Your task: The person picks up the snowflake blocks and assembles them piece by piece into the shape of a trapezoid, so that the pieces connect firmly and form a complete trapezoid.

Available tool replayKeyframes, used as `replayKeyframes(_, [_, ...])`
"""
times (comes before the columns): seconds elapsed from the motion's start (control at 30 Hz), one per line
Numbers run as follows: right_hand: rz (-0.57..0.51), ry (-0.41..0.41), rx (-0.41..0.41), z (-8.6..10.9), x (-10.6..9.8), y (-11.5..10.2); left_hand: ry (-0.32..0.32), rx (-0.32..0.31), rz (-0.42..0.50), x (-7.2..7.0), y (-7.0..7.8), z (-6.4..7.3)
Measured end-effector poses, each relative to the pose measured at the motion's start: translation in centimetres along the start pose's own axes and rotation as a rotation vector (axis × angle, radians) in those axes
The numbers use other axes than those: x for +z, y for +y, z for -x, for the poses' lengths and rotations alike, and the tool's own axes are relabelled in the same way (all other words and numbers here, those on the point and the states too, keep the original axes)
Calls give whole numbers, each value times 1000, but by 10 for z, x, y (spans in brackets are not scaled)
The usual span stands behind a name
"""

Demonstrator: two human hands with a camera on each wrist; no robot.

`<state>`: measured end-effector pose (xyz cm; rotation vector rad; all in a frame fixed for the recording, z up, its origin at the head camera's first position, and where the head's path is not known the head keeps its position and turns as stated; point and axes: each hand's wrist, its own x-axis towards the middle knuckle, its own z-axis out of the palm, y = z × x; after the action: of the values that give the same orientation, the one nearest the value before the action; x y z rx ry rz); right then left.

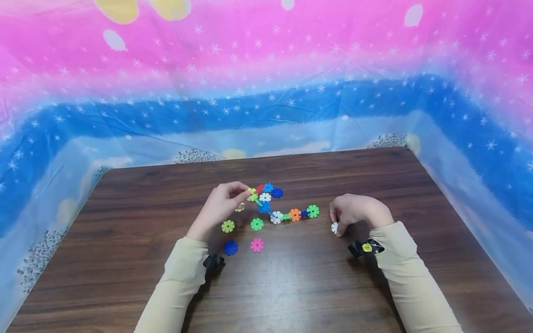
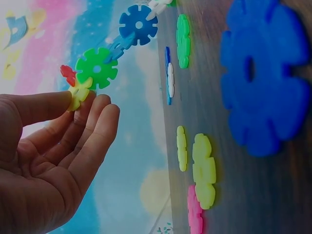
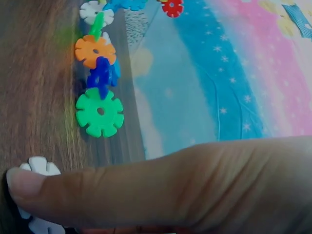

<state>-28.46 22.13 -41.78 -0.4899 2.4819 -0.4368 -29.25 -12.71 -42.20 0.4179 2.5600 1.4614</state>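
Note:
My left hand (image 1: 220, 203) pinches a yellow snowflake disc (image 2: 79, 92) between thumb and fingers. That disc ends a chain of slotted plastic discs, raised at this end. Along the chain come a green disc (image 2: 97, 68), a blue disc (image 2: 139, 25), a white disc (image 1: 276, 217), an orange disc (image 3: 95, 51), a dark blue disc (image 3: 101, 75) and a green end disc (image 3: 100, 113). Right of that end, my right hand (image 1: 358, 210) holds a loose white disc (image 1: 335, 227) at the tabletop. The thumb covers part of it in the right wrist view.
Loose discs lie on the wooden table (image 1: 291, 286) near the left hand: yellow-green (image 1: 228, 226), green (image 1: 257, 224), dark blue (image 1: 231, 248) and pink (image 1: 257, 245). More blue discs (image 1: 276, 193) lie behind the chain. A patterned cloth (image 1: 266, 106) encloses the table's back and sides.

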Motion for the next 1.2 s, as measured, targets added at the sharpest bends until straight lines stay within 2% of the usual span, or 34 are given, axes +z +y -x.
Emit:
replayKeyframes(0.1, [-35,26,-29,-2,-2,2,-3,-6,-3,0,1,0])
replayKeyframes(0.2, [-174,89,-83,-3,-6,2,-8,10,-15,0,2,1])
replayKeyframes(0.3, [-360,215,-182,-8,-11,-9,-9,37,-36,-2,4,2])
replayKeyframes(0.4, [-514,381,-274,-18,-13,-32,-16,54,-47,-2,5,3])
replayKeyframes(0.5, [-584,511,-307,-31,-8,-55,-26,67,-50,-2,5,4])
replayKeyframes(0.57, [-596,550,-304,-40,-3,-66,-37,71,-40,-1,5,4])
replayKeyframes(0.77, [-613,563,-293,-54,11,-78,-42,87,-53,2,5,3])
replayKeyframes(0.97, [-617,542,-316,-54,12,-80,-33,84,-93,4,8,2])
replayKeyframes(1.2, [-643,512,-290,-52,13,-81,-29,94,-112,3,10,2])
